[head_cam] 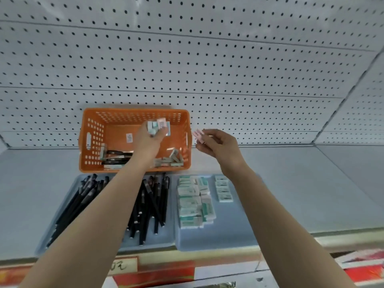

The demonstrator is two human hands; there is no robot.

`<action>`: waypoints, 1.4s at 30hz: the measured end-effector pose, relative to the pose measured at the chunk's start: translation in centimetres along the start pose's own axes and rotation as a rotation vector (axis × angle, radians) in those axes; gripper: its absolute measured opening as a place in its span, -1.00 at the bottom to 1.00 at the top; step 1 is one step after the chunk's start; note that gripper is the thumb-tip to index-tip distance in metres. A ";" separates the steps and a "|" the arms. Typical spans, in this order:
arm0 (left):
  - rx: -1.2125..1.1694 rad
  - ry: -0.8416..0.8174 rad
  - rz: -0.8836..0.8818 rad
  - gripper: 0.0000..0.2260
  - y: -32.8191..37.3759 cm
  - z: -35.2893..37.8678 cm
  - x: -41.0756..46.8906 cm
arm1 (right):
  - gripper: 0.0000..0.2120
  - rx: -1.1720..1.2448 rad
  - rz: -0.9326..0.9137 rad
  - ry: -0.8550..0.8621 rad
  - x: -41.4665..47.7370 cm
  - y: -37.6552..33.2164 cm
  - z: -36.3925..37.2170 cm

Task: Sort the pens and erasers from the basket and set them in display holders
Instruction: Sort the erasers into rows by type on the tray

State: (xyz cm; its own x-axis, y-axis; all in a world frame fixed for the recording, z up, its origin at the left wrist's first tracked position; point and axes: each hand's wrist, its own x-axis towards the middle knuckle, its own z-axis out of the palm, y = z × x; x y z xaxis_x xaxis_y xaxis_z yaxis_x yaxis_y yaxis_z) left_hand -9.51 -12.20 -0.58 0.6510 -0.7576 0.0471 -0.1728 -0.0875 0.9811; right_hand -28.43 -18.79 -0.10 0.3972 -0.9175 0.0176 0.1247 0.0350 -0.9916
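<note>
My left grip point(150, 139) clutches several boxed erasers point(159, 124) above the orange basket point(133, 111), mid-frame; my right grip point(218, 144) pinches a pink eraser point(197, 135) beside it. Light, stiff, smooth-sleeved, I judge; hold flat faces.

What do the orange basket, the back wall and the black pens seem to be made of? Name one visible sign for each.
Orange basket: moulded plastic, matte; uniform colour, slotted and round-holed walls, cut-out handle.
Back wall: probably painted metal pegboard; flat pale panels, regular holes.
Black pens: likely plastic barrels, slightly glossy; too blurred to be sure.
</note>
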 end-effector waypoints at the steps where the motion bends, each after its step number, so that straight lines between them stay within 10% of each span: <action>1: -0.031 0.008 0.015 -0.60 0.3 0.5 -0.5 | -0.81 -0.004 -0.005 -0.005 -0.3 0.0 -1.2; 8: -0.108 -0.125 0.143 -0.93 1.5 4.5 -6.2 | -0.81 -0.039 0.049 0.009 -2.5 0.1 -9.2; 15: -0.242 -0.172 0.064 -0.86 0.7 7.5 -11.4 | -0.91 -0.507 0.056 0.031 -4.3 2.1 -15.4; 34: -0.297 -0.226 -0.095 -0.81 -1.6 11.1 -15.3 | -0.64 -0.375 0.184 -0.028 -4.1 4.0 -18.7; 42: -0.302 -0.253 -0.098 -0.84 -1.3 12.0 -14.9 | -0.79 -0.808 0.125 -0.167 -2.0 4.1 -17.0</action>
State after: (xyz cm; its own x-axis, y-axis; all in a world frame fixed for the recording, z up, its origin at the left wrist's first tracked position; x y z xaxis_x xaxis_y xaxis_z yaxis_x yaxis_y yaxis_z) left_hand -27.91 -8.54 -4.78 0.4449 -0.8936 -0.0601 0.1307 -0.0016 0.9914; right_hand -44.19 -23.59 -6.41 0.5023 -0.8529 -0.1425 -0.5947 -0.2210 -0.7730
